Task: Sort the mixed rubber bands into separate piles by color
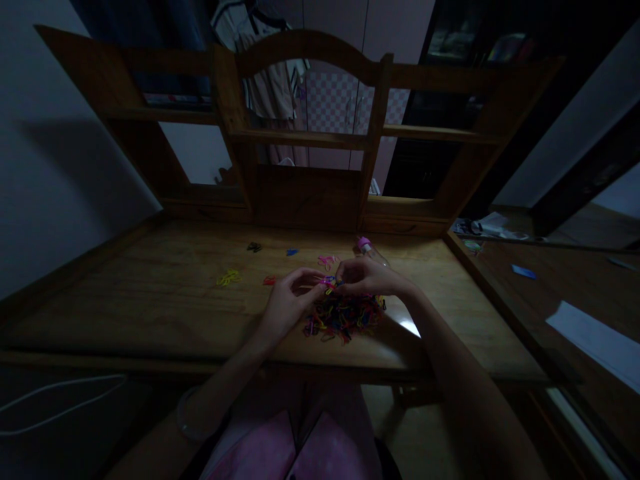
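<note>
My left hand (290,300) is closed, thumb and fingers pinching a small pink loop (326,283) above the pile. Close against it, my right hand (367,276) also has its fingertips pinched together; what they grip is too small to make out. Below both hands lies a mixed pile of small coloured loops (345,317), like rubber bands or clips. Beyond my hands are separate little groups: yellow loops (229,277), black loops (254,247), blue loops (291,252), pink loops (327,261) and red loops (269,281), the last beside my left hand.
A clear bottle with a pink cap (364,244) lies behind my right hand. At the back of the wooden desk (165,287) rises a shelf unit (303,138). To the right, a lower surface holds white paper (595,337) and a blue card (523,271).
</note>
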The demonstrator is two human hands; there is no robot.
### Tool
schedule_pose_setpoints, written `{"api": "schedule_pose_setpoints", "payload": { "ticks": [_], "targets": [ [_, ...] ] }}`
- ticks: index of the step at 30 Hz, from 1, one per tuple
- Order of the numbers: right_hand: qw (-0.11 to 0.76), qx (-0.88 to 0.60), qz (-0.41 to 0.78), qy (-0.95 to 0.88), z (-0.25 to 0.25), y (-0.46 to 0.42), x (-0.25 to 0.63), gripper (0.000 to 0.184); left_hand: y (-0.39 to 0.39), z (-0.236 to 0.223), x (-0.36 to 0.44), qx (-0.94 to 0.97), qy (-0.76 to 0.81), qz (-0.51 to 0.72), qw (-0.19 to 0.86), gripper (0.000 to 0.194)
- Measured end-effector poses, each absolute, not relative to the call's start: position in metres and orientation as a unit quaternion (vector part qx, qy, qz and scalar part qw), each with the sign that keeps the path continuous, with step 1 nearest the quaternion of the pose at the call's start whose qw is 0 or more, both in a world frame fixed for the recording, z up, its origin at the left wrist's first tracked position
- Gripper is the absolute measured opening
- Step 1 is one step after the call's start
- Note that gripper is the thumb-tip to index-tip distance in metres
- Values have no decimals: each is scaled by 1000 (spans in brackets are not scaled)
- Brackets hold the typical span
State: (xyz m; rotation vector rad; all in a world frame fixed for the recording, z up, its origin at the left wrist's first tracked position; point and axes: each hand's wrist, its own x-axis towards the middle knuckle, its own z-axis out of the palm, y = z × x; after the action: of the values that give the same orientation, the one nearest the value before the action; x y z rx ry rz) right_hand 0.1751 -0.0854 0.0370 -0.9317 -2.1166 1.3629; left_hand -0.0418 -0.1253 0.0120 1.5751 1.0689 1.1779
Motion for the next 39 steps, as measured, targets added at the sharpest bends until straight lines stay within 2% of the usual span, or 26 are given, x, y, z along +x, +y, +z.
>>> {"api": "schedule_pose_setpoints", "payload": {
  "ticks": [5,9,15,18,24,31,39],
  "targets": [
    [168,-340,460,-803,41,-87,182,23,-122,11,-49,632,443,483,413,23],
    [141,-339,441,-819,47,-91,182,29,-123,11,-51,633,457,468,413,23],
    [222,-343,406,-817,49,-93,175,39,-129,13,-47,633,446,454,441,23],
    [241,-340,408,-813,45,-90,173,34,-130,14,-43,631,442,450,453,25],
    [209,-332,406,-825,50,-89,179,24,-129,11,-44,623,444,458,452,24],
    [121,-330,443,-825,49,-90,186,32,-125,11,-52,623,440,469,446,25],
    [198,-358,390,-825,50,-94,169,37,-127,10,-45,582,425,483,498,29]
  ]
}}
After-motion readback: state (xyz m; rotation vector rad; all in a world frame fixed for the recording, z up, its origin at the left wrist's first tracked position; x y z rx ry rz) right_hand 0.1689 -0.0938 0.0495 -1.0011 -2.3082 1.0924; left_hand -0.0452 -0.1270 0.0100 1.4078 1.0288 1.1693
